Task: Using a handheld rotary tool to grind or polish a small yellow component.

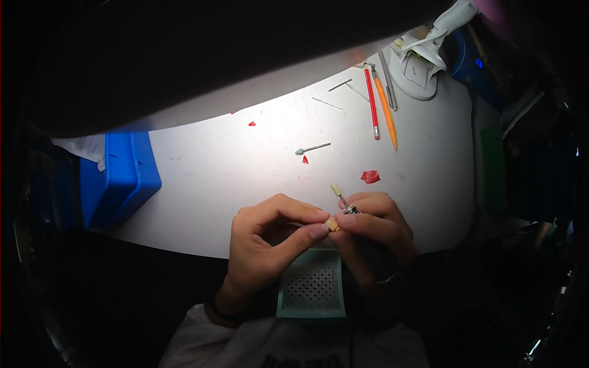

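Between the thumb and forefinger of my left hand is a small yellowish, tooth-coloured piece that looks like a dental crown. My right hand is wrapped round a dark rotary handpiece, whose metal collar shows between the fingers. From it a thin shank rises to a pale yellow cylindrical polishing tip, which points up and away, apart from the crown. Both hands meet over the near table edge, the right fingertips close against the crown. Below them sits a pale green tray with a perforated grate.
On the white table lie a green-tipped grinding bur, red scraps, a red pencil, an orange pen-like tool and thin metal rods. Blue bins stand left, a white lamp base far right. A dark lamp hood hangs overhead.
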The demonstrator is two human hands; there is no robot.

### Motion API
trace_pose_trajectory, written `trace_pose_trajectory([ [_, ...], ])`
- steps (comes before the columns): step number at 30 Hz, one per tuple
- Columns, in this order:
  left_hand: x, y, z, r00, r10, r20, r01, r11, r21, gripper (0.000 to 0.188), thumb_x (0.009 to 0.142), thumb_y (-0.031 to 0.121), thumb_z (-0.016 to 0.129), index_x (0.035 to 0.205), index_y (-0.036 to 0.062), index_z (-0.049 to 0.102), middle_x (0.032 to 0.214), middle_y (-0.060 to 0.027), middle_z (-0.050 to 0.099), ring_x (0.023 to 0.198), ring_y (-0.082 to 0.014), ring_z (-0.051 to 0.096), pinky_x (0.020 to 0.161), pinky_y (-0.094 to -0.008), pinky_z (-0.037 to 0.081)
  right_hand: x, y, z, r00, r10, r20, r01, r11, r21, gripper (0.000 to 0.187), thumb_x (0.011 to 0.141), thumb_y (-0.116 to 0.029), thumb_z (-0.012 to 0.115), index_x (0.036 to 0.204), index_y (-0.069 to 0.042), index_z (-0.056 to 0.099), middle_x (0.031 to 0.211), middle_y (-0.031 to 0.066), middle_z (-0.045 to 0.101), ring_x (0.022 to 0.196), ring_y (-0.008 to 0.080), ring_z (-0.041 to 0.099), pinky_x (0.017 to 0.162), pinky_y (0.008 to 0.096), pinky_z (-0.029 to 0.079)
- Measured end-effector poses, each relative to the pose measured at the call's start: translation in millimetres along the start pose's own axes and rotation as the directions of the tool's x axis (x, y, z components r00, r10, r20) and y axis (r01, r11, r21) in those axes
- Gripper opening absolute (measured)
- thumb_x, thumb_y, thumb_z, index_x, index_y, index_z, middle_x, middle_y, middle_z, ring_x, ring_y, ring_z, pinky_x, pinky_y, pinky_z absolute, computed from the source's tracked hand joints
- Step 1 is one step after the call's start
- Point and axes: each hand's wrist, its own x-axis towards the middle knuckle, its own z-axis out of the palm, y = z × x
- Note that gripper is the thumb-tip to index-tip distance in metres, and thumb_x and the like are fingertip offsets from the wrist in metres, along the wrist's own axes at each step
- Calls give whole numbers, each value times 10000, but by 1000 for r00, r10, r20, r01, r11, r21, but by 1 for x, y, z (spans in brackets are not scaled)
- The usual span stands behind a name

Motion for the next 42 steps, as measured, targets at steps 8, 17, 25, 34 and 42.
trace_pose_trajectory([
  [8,1,0,-1,1000,-24,19,25,1000,-18,150,912,-71,710,1059,-72,682,1020,-155,732,978,-182,717,907,-302,587,-2,2,-1,1000,14,-6,-14,1000,16,406,780,97,796,1137,-67,692,981,111,630,830,211,671,706,307,550],
  [17,2,-1,-3,999,-25,48,25,1000,5,179,909,-90,698,1084,-72,672,1050,-149,727,1003,-193,717,920,-315,590,-2,6,-1,999,-36,3,36,999,25,451,767,107,796,1161,-80,682,996,110,634,825,208,678,706,304,554],
  [25,3,-2,-5,996,6,89,-9,999,35,180,917,-65,706,1096,-79,702,1052,-159,747,977,-188,722,908,-292,581,-1,2,0,1000,4,1,-4,999,36,416,786,107,786,1151,-68,687,1003,125,657,846,209,695,712,303,561],
  [34,4,1,-1,997,-77,24,77,997,-6,182,943,-45,682,1121,-81,681,1050,-164,744,1007,-189,716,911,-299,577,-7,4,5,997,-26,-70,34,993,114,384,766,132,747,1104,-39,684,987,151,653,873,241,707,728,309,580],
  [42,4,2,-2,998,-61,-8,60,997,-46,155,945,-44,680,1096,-77,693,1042,-169,740,973,-191,723,905,-304,583,-4,2,6,998,-66,-18,69,979,190,326,699,165,699,974,-12,714,964,154,621,983,320,718,791,364,601],
])
